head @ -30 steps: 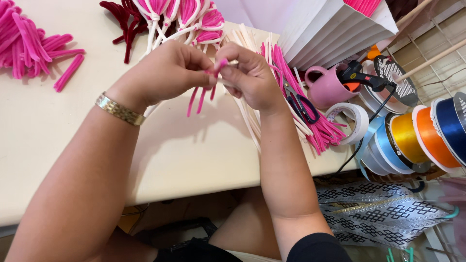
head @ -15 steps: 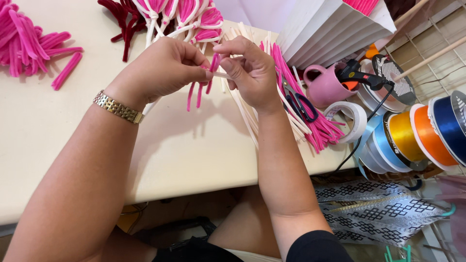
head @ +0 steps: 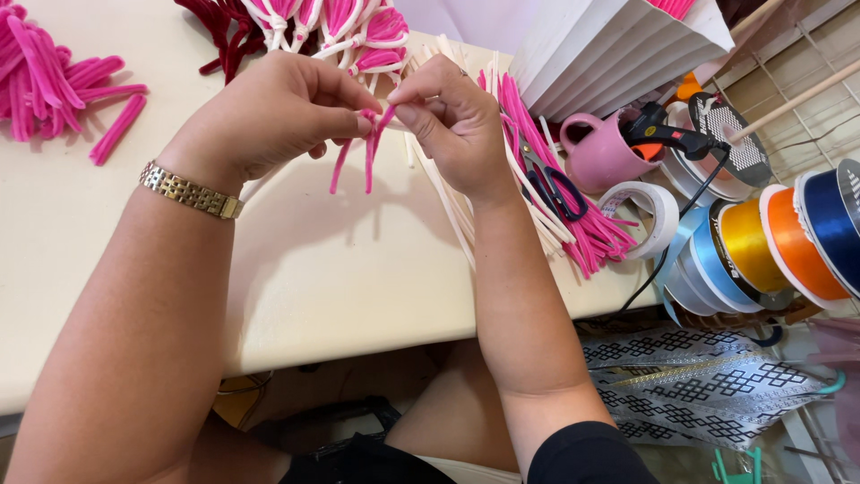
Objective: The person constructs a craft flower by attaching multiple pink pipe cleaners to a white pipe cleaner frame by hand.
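Note:
My left hand (head: 269, 112) and my right hand (head: 452, 121) meet above the cream table (head: 305, 269), both pinching short pink pipe cleaner pieces (head: 367, 148) whose ends hang down between them. A gold watch (head: 188, 191) sits on my left wrist. Behind my hands lie finished pink and white loops (head: 349, 31). Under my right hand spreads a bundle of white sticks (head: 448, 197) and pink pipe cleaners (head: 573, 220).
A pile of cut pink pieces (head: 54, 81) lies far left. Scissors (head: 551, 184), a pink mug (head: 600, 152), a glue gun (head: 672, 134), a tape roll (head: 645, 215) and ribbon spools (head: 779, 242) crowd the right. A white pleated fan (head: 609, 45) stands at the back.
Both hands have stayed together at the same spot, fingers working the pink pieces slightly; the hanging ends shifted a little.

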